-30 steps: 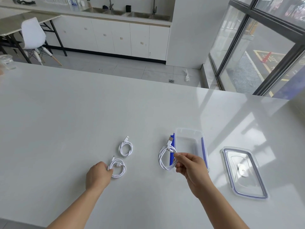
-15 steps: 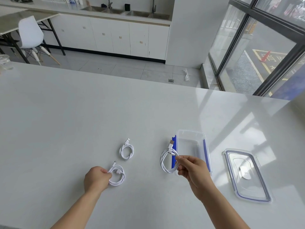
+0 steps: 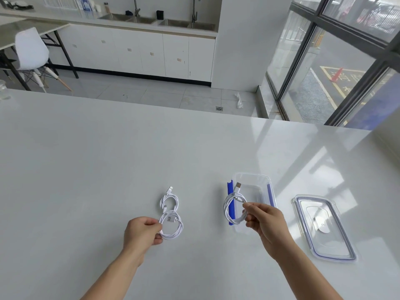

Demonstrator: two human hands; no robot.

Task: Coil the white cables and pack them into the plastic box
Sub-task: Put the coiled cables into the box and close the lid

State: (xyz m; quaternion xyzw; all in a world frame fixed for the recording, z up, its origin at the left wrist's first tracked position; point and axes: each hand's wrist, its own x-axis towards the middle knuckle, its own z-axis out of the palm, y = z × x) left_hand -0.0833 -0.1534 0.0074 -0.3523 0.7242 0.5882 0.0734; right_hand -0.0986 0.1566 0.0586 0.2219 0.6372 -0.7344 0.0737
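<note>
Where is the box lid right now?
Head view: the lid lies flat on the white table, just right of the open plastic box and the right hand.

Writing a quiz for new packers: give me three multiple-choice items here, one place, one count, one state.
1. Where is the lid, relative to the plastic box? A) on it B) on the table, right of it C) under it
2. How many white coils show? A) one B) five C) three
3. What is the left hand doing? A) pinching the left coil B) lying flat C) lifting the lid
Key: 1 B, it lies beside the box; 2 C, the right hand holds the right coil, plus the left coil and far coil; 3 A, fingers curl round it.
</note>
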